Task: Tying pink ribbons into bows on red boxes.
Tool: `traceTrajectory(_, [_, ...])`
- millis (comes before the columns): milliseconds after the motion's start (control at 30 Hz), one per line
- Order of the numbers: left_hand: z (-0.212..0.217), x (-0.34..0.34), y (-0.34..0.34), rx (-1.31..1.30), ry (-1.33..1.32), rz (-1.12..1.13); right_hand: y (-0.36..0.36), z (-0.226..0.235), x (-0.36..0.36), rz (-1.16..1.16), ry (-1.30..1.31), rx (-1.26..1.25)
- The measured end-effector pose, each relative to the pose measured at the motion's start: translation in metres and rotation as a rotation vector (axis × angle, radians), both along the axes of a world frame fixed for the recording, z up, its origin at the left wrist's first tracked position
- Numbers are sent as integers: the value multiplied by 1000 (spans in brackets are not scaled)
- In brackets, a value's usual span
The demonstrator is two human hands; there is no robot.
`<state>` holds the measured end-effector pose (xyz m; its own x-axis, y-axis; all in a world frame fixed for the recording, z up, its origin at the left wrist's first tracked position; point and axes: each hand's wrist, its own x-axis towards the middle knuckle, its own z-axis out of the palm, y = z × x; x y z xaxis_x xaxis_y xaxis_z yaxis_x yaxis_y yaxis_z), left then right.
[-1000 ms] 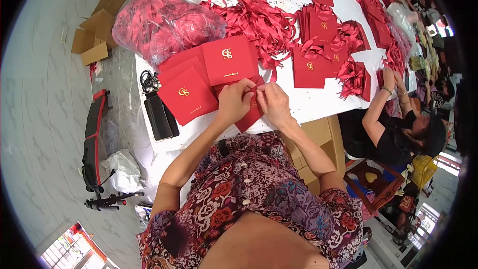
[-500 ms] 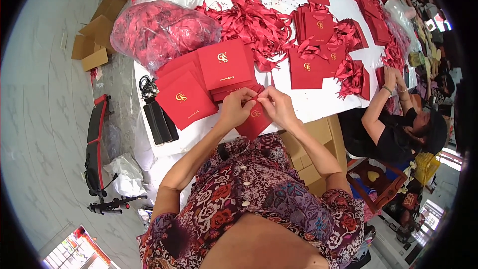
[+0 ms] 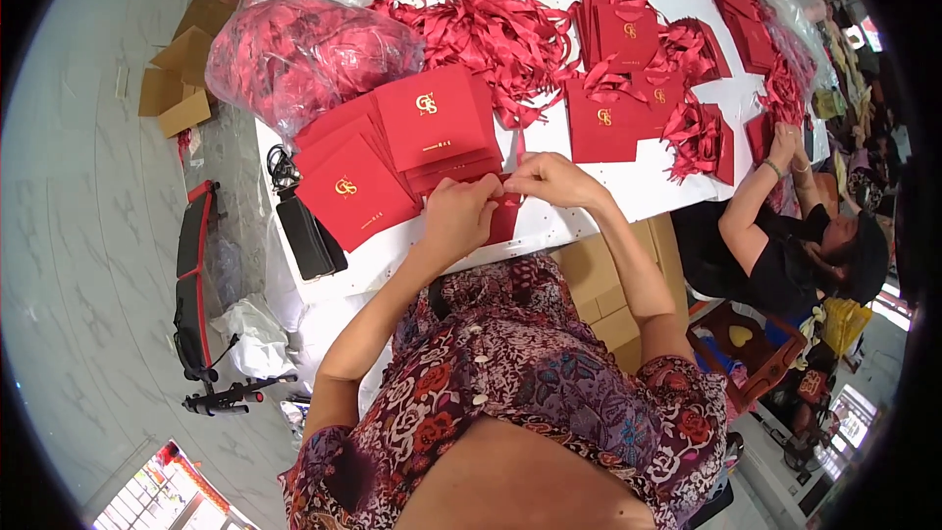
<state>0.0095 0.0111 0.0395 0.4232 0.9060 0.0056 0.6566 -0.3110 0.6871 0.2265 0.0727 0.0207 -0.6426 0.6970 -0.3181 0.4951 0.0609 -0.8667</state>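
- Pinching red bag (image 3: 503, 226) by top edge with left hand (image 3: 458, 218), near front of worktop (image 3: 648, 188), just below stacked bags (image 3: 446, 126).
- Pressing fingertips of right hand (image 3: 559, 180) together beside that edge; unclear whether gripping ribbon (image 3: 520, 142).
- Likely working ribbon at bag top; calls for steady bag, precise fingertips.

The left hand (image 3: 457, 220) was a little nearer the torso than the right hand (image 3: 557, 181), its back up and its fingers curled toward its partner. The right hand's thumb and forefinger met in a pinch just beside the left fingertips; whether the two hands touched could not be told. Behind the right hand, the wrist (image 3: 597, 198) bent, angling that hand inward, and the right forearm (image 3: 636, 257) ran back to a bent elbow. Behind the left hand, the left forearm (image 3: 378, 316) slanted back and outward.
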Motion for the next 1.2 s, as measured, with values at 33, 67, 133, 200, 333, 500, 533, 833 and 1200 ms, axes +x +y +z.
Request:
traceTrajectory(33, [0, 2, -1, 90, 62, -34, 1, -2, -1, -5, 0, -5])
traceTrajectory(67, [0, 3, -2, 182, 122, -69, 2, -3, -2, 18, 15, -35])
traceTrajectory(133, [-3, 2, -2, 220, 118, -94, 8, -12, -4, 39, 88, -128])
traceTrajectory(200, [-4, 1, -3, 265, 110, -121, 7, -23, -2, 33, 95, -211])
traceTrajectory(333, [-14, -3, -12, 285, 93, -141, 4, -30, -11, 13, 65, -333])
traceTrajectory(500, [-16, -12, -8, 3, -14, -17, -16, -46, -24, -180, 193, -391])
traceTrajectory(533, [-17, -12, -8, -45, -72, -36, -18, -47, -27, -297, 203, -390])
traceTrajectory(833, [-41, -18, -26, -206, -330, 162, -15, -52, 18, -896, 244, -35])
traceTrajectory(1200, [-50, -28, -34, -20, -247, 284, -112, -57, -6, -487, -3, -169])
